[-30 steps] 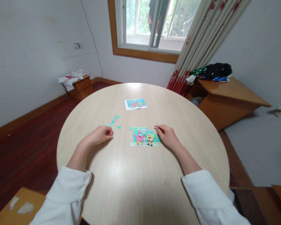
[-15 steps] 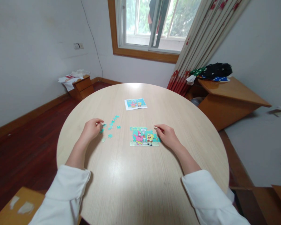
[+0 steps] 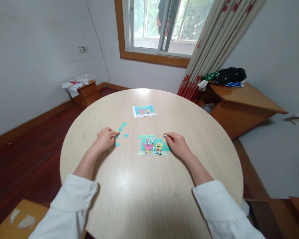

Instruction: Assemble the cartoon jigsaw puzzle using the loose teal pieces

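Observation:
A partly assembled jigsaw puzzle with a pink starfish and a yellow sponge figure lies on the round table. Its upper right part has an uneven edge. Beside that edge rests my right hand, fingers loosely bent, thumb and index slightly apart, with no piece visible in it. My left hand reaches over the loose turquoise puzzle pieces, index finger stretched out and its tip touching or just above them. The hand covers some pieces. A single loose piece lies between the cluster and the puzzle.
A printed reference picture of the same scene lies farther back on the table. Behind stand a small wooden drawer unit at left and a tilted wooden cabinet with cloths at right. A curtain hangs beside the window.
My left hand has moved right from the left edge of the loose pieces, and its index finger now extends over them. My right hand and the assembled puzzle stay in place.

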`<state>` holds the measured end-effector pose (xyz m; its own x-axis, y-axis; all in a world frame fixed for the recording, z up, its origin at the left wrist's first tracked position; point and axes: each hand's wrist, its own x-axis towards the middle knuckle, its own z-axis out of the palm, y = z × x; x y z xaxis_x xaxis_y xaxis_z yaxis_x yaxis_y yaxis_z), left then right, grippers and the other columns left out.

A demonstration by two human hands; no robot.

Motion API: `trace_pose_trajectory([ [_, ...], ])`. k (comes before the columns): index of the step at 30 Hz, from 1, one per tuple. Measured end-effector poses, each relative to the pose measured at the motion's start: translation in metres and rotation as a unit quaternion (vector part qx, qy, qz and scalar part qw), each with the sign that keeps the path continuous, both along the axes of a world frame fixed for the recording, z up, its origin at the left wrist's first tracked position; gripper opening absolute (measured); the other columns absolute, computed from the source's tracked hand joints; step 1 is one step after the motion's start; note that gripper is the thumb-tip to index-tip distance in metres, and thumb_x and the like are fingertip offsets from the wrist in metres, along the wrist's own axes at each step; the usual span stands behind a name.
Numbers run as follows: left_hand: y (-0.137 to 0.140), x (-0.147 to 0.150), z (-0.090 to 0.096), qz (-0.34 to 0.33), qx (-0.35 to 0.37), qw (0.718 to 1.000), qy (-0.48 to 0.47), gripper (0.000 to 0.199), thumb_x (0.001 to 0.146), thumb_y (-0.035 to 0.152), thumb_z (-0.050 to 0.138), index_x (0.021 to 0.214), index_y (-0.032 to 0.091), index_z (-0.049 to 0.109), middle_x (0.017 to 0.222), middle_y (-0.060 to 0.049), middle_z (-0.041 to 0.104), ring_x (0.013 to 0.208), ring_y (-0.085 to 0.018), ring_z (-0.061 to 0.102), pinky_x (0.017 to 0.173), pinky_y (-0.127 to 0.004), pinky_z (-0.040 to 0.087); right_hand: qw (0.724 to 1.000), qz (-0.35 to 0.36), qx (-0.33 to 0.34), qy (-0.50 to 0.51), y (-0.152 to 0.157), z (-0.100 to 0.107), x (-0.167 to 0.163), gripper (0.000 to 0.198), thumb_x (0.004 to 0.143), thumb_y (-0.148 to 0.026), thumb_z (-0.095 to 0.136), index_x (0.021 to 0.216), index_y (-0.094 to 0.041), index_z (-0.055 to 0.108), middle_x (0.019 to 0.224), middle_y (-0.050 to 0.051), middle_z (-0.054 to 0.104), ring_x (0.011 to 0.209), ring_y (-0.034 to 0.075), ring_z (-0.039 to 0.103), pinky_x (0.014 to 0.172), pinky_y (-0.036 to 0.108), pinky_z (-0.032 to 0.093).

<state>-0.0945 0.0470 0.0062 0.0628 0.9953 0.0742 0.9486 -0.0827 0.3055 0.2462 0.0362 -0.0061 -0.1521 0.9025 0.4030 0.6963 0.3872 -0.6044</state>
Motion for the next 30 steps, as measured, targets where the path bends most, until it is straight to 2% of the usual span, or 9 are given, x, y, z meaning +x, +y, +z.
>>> trace_pose_trajectory([
  [4, 0.000, 0.001, 0.002, -0.004, 0.007, 1.000, -0.023, 0.038, 0.081, 0.017, 0.041, 0.100, 0.023, 0.072, 0.101, -0.011, 0.059, 0.101, -0.028, 0.052, 0.088, -0.043, 0.037, 1.000, 0.000, -0.001, -0.001, 0.000, 0.000, 0.000, 0.024, 0.083, -0.019, 0.048, 0.092, -0.017, 0.070, 0.092, 0.009, 0.073, 0.080, 0.018, 0.067, 0.076, 0.032, 0.052],
  [10, 0.003, 0.012, 0.000, 0.021, 0.067, 0.997, -0.009, 0.037, 0.086, 0.026, 0.041, 0.111, 0.023, 0.067, 0.110, -0.012, 0.058, 0.103, -0.029, 0.049, 0.087, -0.044, 0.036, 1.000, -0.004, -0.010, -0.008, -0.001, 0.001, -0.003, 0.023, 0.083, -0.021, 0.048, 0.091, -0.016, 0.070, 0.092, 0.010, 0.072, 0.082, 0.019, 0.067, 0.078, 0.033, 0.052],
  [16, 0.013, 0.023, -0.002, 0.026, 0.054, 0.998, 0.004, 0.032, 0.087, 0.028, 0.042, 0.098, 0.020, 0.071, 0.110, -0.014, 0.061, 0.105, -0.031, 0.048, 0.086, -0.046, 0.034, 1.000, 0.000, -0.003, -0.004, -0.001, 0.000, -0.004, 0.023, 0.083, -0.020, 0.049, 0.090, -0.017, 0.070, 0.092, 0.009, 0.073, 0.081, 0.019, 0.067, 0.077, 0.033, 0.052],
  [20, 0.016, 0.025, -0.002, 0.031, 0.052, 0.998, -0.006, 0.025, 0.082, 0.027, 0.050, 0.094, 0.019, 0.070, 0.104, -0.014, 0.064, 0.104, -0.031, 0.051, 0.086, -0.045, 0.034, 1.000, 0.001, -0.002, -0.002, 0.000, -0.001, -0.004, 0.023, 0.083, -0.021, 0.049, 0.090, -0.017, 0.070, 0.091, 0.009, 0.073, 0.081, 0.019, 0.067, 0.077, 0.033, 0.052],
  [25, 0.016, 0.024, -0.002, 0.027, 0.043, 0.998, -0.028, 0.021, 0.080, 0.024, 0.051, 0.090, 0.021, 0.069, 0.102, -0.012, 0.065, 0.103, -0.030, 0.053, 0.085, -0.044, 0.034, 1.000, 0.004, 0.001, -0.004, -0.001, 0.000, -0.004, 0.022, 0.083, -0.021, 0.049, 0.090, -0.019, 0.070, 0.092, 0.008, 0.073, 0.082, 0.019, 0.067, 0.078, 0.034, 0.053],
  [30, 0.017, 0.023, -0.002, 0.050, 0.048, 0.997, -0.040, 0.020, 0.078, 0.032, 0.057, 0.090, 0.020, 0.067, 0.098, -0.012, 0.066, 0.100, -0.031, 0.054, 0.083, -0.043, 0.035, 1.000, 0.002, -0.003, -0.007, -0.001, 0.002, -0.004, 0.023, 0.083, -0.020, 0.049, 0.090, -0.018, 0.070, 0.092, 0.008, 0.073, 0.082, 0.019, 0.067, 0.078, 0.034, 0.053],
])
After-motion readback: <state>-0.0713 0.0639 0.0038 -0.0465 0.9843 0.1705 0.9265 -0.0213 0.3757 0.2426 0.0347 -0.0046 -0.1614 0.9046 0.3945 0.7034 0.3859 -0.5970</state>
